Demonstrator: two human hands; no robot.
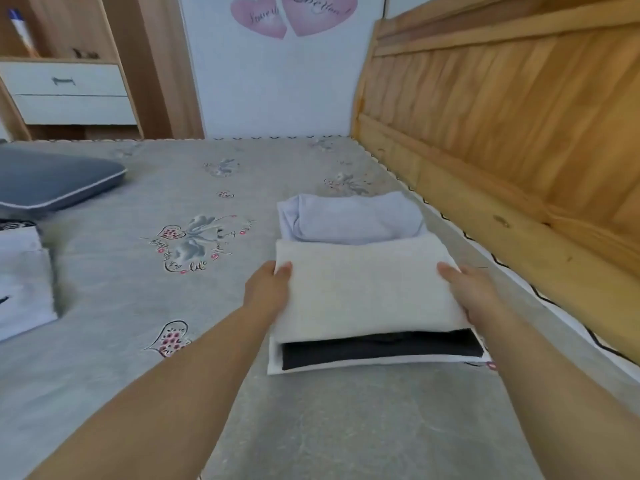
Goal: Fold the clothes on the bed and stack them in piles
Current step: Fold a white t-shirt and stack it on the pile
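Left hand (pixel 268 289) and right hand (pixel 472 292) each grip a side edge of the folded white garment (pixel 367 289), held near the lilac folded garment (pixel 349 220) on the bed (pixel 173 188). Stacking step; next, judged: lower it squarely and let go.

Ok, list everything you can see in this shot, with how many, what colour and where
white folded garment: one, white, top of the near pile on the bed, held at both sides
black garment: one, black, inside that pile, under the white one
lilac folded garment: one, pale lilac, just behind the pile
white clothes: cannot count, white, left edge of the bed
cushion: one, blue-grey, far left on the bed
bed sheet: one, grey with flower prints
headboard: one, wooden, right
drawer unit: one, white drawers, wooden frame, far left
heart stickers: two, pink, wall
left hand: one, grips left edge
right hand: one, grips right edge
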